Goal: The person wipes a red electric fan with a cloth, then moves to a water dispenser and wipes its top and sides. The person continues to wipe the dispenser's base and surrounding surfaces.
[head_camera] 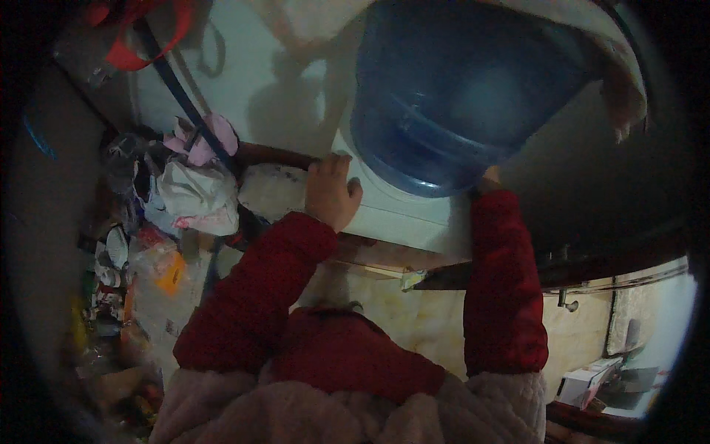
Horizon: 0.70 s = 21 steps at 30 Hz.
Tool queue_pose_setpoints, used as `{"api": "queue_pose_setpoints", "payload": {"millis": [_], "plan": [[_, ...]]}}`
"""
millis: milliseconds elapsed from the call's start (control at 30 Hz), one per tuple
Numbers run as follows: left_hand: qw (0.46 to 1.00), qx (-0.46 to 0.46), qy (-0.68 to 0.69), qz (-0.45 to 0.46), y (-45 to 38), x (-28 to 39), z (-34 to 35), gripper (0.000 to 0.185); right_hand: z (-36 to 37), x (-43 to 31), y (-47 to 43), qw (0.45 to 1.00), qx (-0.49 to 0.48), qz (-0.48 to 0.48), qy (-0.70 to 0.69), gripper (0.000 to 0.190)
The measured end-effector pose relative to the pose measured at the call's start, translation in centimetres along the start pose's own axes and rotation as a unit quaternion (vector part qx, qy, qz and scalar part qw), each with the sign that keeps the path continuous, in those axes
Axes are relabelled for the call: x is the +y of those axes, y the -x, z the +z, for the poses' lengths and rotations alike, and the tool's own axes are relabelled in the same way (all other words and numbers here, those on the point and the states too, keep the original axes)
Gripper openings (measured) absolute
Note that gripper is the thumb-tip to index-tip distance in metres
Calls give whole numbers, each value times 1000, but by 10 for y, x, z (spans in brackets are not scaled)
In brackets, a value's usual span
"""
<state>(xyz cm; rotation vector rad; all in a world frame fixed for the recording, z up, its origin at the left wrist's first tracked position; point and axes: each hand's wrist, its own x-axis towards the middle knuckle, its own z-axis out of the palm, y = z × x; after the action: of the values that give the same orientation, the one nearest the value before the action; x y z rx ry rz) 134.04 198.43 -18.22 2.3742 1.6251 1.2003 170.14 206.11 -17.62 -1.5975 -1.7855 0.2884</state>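
Note:
A large blue translucent water bottle [444, 111] stands on the white top of what looks like a water dispenser [410, 222]. My left hand [333, 191] lies on the dispenser's left edge, fingers side by side and thumb apart. It holds nothing loose. My right hand [490, 175] is at the dispenser's right side, close to the bottle's lower edge. Most of that hand is hidden behind its red sleeve and the bottle, so its grip does not show.
Left of the dispenser are a white plastic bag [197, 194], a pink item [221, 137] and a dark strap [177, 91]. A red strap [181, 36] hangs above. To the right is a dark panel [593, 177]; cloth [624, 94] hangs beyond. Tiled floor [394, 316] shows below.

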Motion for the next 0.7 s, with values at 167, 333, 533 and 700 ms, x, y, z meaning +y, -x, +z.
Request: {"api": "queue_pose_setpoints", "payload": {"millis": [167,333,533,700], "plan": [[999,-16,0,-32,-2,10,-8,41,-13,-33,60,972,-9,-86,220,40],[997,2,50,-54,3,9,-15,41,-38,-111,169,969,-20,-162,186,50],[986,-5,122,-111,0,7,-14,41,-33,-143,198,975,-114,-151,112,50],[934,17,321,-155,8,-8,-17,39,44,-210,170,971,-112,-186,103,49]]}}
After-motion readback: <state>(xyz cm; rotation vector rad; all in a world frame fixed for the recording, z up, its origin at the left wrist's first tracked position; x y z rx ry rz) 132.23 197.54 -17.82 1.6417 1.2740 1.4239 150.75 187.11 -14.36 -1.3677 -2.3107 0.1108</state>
